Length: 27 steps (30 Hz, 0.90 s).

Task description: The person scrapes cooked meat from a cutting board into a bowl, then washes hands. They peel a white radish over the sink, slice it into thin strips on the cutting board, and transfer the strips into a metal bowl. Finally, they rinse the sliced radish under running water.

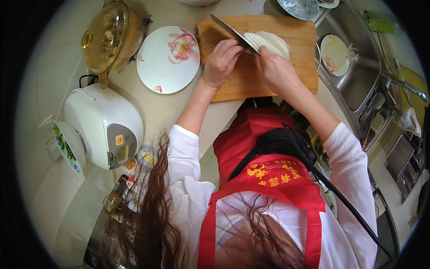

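My right hand [277, 72] grips the handle of a kitchen knife [231, 30]. Its blade slants up and to the left above a wooden cutting board [235, 84]. To the right of the blade lies a fan of thin white slices of a peeled vegetable [268, 43], perhaps radish. With fingers curled, my left hand [221, 62] is close against the blade's left side; whether anything is between those fingertips is hidden. Left of the board lies a white plate [158, 64] with a pink flower print.
A lidded amber glass pot [104, 37] and a white rice cooker [104, 117] stand at the left. A bowl of chopped greens [72, 158] is tilted in view beside the cooker. At right, the steel sink [362, 80] contains a used plate [335, 55]. A grey patterned dish [299, 6] overlaps the board's far edge.
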{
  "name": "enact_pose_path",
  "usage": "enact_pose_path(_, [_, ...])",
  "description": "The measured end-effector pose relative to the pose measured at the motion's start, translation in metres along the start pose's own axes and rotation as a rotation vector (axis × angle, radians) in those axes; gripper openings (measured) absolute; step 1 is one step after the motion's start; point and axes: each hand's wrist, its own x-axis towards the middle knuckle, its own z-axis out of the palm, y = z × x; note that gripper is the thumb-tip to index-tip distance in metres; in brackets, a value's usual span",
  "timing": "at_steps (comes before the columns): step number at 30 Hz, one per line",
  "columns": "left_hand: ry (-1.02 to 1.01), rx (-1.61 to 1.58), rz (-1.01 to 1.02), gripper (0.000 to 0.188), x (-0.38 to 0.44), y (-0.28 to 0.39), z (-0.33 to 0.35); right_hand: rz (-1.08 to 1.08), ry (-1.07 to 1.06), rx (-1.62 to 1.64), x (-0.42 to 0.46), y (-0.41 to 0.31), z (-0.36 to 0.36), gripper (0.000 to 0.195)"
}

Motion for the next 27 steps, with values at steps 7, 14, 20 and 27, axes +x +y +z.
enact_pose_path(7, [-0.02,0.0,-0.041,0.028,0.0,0.005,0.002,0.01,0.066,0.017,-0.008,-0.001,-0.021,0.025])
enact_pose_path(14, [-0.353,0.067,0.14,0.036,0.042,0.001,-0.018,0.163,0.152,0.082,-0.063,0.034,-0.068,0.023])
enact_pose_path(20, [-0.487,0.104,0.204,0.04,0.056,0.002,-0.022,0.212,0.044,0.154,-0.082,0.044,-0.061,0.023])
enact_pose_path(27, [-0.502,0.186,0.218,0.043,0.059,0.005,-0.022,0.125,0.001,0.124,-0.073,0.054,-0.054,0.022])
